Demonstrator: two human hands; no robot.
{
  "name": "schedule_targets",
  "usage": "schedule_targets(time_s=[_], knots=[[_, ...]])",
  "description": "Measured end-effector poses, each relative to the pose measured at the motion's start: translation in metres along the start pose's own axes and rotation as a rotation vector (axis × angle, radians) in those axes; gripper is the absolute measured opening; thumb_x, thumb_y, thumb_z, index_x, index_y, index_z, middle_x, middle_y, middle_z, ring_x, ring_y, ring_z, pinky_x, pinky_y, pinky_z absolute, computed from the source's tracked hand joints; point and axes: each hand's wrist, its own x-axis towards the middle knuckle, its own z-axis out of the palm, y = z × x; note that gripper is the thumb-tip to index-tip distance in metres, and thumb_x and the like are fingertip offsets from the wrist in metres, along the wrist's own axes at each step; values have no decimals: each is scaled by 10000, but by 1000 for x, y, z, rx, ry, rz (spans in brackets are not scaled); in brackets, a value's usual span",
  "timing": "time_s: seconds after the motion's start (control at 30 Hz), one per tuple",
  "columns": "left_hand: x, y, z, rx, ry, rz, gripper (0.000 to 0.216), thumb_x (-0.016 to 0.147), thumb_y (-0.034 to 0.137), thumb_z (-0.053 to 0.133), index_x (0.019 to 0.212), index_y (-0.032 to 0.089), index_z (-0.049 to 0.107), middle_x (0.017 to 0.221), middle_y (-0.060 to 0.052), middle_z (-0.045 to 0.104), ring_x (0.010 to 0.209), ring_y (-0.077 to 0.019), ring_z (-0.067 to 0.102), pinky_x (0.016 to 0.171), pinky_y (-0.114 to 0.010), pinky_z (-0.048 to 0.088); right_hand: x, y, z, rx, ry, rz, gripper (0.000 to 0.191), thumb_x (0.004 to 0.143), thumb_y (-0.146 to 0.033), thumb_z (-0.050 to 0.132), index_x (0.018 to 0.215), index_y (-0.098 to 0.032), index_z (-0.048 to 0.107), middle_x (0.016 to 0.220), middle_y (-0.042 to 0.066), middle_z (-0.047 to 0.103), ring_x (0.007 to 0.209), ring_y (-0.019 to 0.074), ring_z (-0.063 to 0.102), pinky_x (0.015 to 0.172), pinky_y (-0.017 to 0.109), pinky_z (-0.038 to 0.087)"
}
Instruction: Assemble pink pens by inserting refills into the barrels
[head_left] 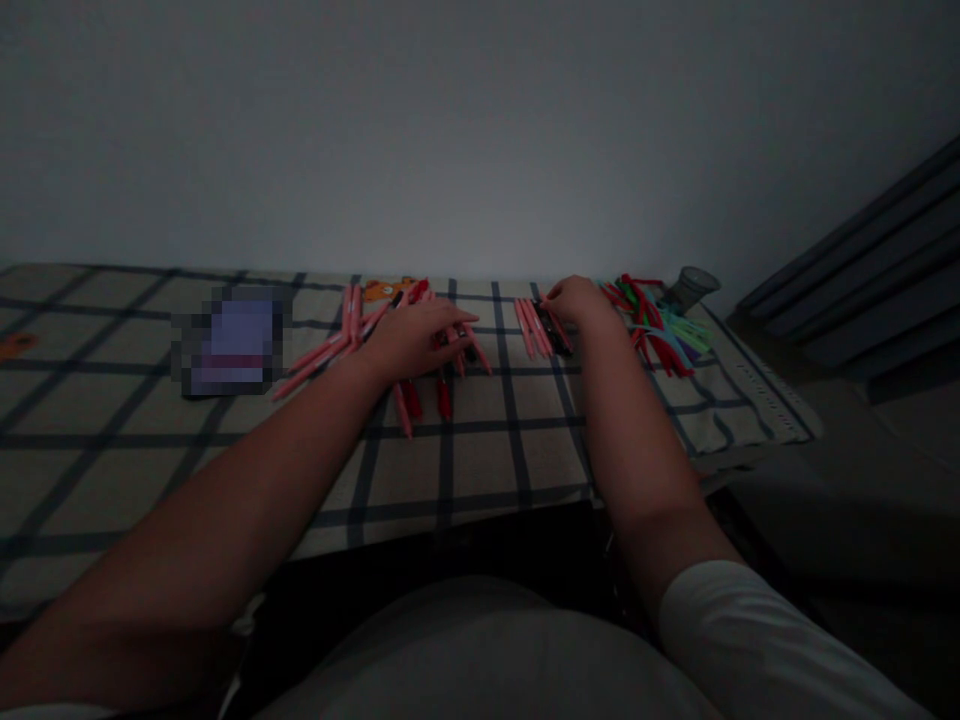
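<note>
My left hand (415, 338) rests over a loose pile of pink, red and black pens (351, 318), its fingers stretched out to the right and the thumb apart. Several pens stick out beneath it toward the front, among them a red pen (444, 398). To the right, a neat row of pink pens (531, 328) lies side by side, with black pens at its right end. My right hand (576, 300) is at that end, fingertips pinched on a pen (556, 322). Part of this pen is hidden by the fingers.
Right of my right hand lies a heap of red, green, blue and purple strips (660, 335). A clear cup (691, 285) lies tipped behind it. A blurred purple object (238, 342) is at left on the checked tablecloth (225, 470). A wall stands behind.
</note>
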Motion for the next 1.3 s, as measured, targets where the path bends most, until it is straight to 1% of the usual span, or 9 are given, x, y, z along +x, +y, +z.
schedule_targets(time_s=[0.23,0.43,0.53,0.6,0.7,0.8,0.93,1.13,1.3], knots=[[0,2,-1,25,1,5,506,1111,437,563,1523,253,793,1465,-127,811,1390,-324,734,1112,-463,577,5,2,4,12,-43,-2,335,1102,-328,733,1288,-107,903,1362,237,859,1327,430,814,1122,500,625],[1,0,1,29,14,-9,502,1114,459,568,1517,269,800,1469,-121,813,1388,-326,737,1015,-432,602,3,0,1,-24,-50,7,363,1111,-336,720,1304,-82,892,1377,257,848,1328,414,813,1109,465,627],[1,0,2,39,40,-73,487,1114,455,581,1509,280,805,1495,-118,802,1380,-331,740,987,-435,602,0,-1,0,15,-10,19,316,1087,-264,705,1277,-97,896,1362,244,853,1317,399,810,1104,448,617],[2,1,2,37,51,-119,486,1109,437,584,1505,266,807,1489,-126,801,1372,-337,743,991,-446,601,-1,-5,-1,75,61,21,321,1067,-186,665,1282,-103,887,1362,227,854,1306,377,807,1098,428,607],[3,2,1,28,80,-192,475,1097,422,584,1466,246,827,1456,-130,815,1382,-352,737,1056,-475,593,-3,-17,-1,217,146,-77,352,1077,-170,620,1317,-73,860,1347,223,852,1248,330,807,1057,380,592],[4,1,1,21,135,-287,455,1104,430,567,1422,268,849,1403,-108,844,1351,-353,744,1074,-481,588,-9,-35,3,340,129,-264,343,1091,-192,641,1324,-34,837,1317,213,853,1210,279,787,1030,326,560],[5,-2,2,31,127,-342,473,1094,402,565,1445,256,846,1339,-118,862,1268,-342,766,1014,-446,590,-23,-61,15,413,-59,-457,298,1088,-221,657,1269,-76,844,1243,149,862,1076,230,757,917,292,530],[6,1,-1,80,51,-386,445,1071,407,591,1406,297,863,1333,-105,862,1257,-369,775,952,-446,586,-37,-78,26,333,-135,-512,351,1111,-265,673,1376,-86,819,1287,155,849,1044,222,735,842,275,482],[6,0,1,116,39,-364,430,1063,424,589,1351,286,876,1299,-113,874,1244,-385,787,904,-453,584,-38,-80,28,246,-140,-575,413,1130,-307,675,1460,-81,779,1302,167,842,1051,233,730,863,286,477]])
